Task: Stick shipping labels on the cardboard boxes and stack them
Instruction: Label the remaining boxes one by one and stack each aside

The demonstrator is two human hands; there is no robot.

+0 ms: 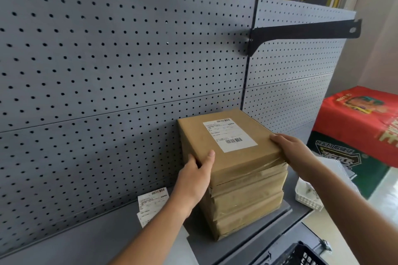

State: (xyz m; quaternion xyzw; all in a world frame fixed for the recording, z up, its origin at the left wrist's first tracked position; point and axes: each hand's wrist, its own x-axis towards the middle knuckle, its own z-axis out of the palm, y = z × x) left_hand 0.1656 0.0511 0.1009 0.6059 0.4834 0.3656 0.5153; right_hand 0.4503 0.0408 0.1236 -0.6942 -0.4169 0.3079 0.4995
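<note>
A stack of several brown cardboard boxes [245, 204] stands on the grey shelf [107, 241]. The top box [228, 157] carries a white shipping label [230, 135] with barcodes. My left hand [198, 174] grips the top box at its near left corner, thumb on top. My right hand [290, 148] holds its right edge, fingers lying over the top. Loose shipping labels [150, 204] lie on the shelf to the left of the stack, partly hidden behind my left forearm.
A grey pegboard wall [107, 71] rises behind the shelf, with a black bracket [301, 32] jutting out at upper right. A white basket [308, 198] sits right of the stack. Red and green cartons [361, 127] stand further right. A black crate [301, 254] is below.
</note>
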